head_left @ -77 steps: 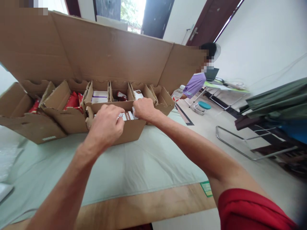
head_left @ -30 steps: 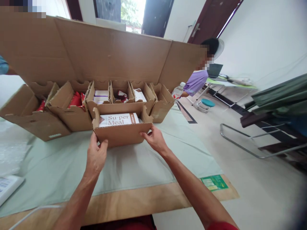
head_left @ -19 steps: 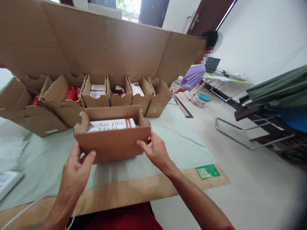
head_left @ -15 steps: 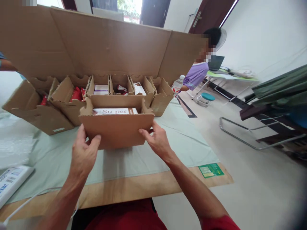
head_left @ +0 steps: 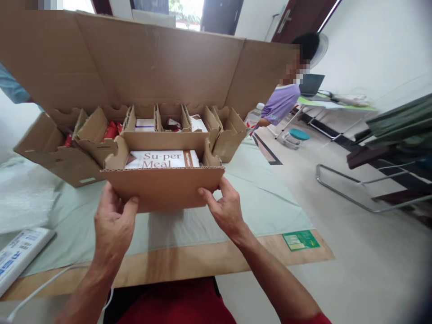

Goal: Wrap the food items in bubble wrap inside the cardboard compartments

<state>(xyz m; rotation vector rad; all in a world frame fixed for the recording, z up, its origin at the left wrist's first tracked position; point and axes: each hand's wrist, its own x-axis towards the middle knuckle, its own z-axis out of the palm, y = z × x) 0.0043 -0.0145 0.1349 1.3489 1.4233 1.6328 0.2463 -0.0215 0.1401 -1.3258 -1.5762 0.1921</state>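
Between my two hands is an open cardboard box [head_left: 165,186], raised off the cloth and tipped slightly toward me. My left hand [head_left: 116,222] grips its lower left corner, thumb on the front wall. At the right end, my right hand [head_left: 224,207] holds it the same way; the fingers behind are partly hidden. Inside lies a white packet [head_left: 162,159] printed "Su per Meal". Just behind stands a row of several similar cardboard bins; a left one [head_left: 60,155] and another [head_left: 101,130] contain red packets, and a right one [head_left: 231,137] stands at the row's end.
A tall cardboard panel [head_left: 162,67] rises behind the bins. A power strip [head_left: 25,256] and bubble wrap [head_left: 27,198] lie at left. A green card [head_left: 301,240] is on the table's front edge. A person in a purple shirt [head_left: 283,105] stands beyond, near a plastic bottle [head_left: 255,116].
My hands have brought the cardboard box closer and tipped it toward me, so more of the white packet's print shows. The view has shifted slightly.
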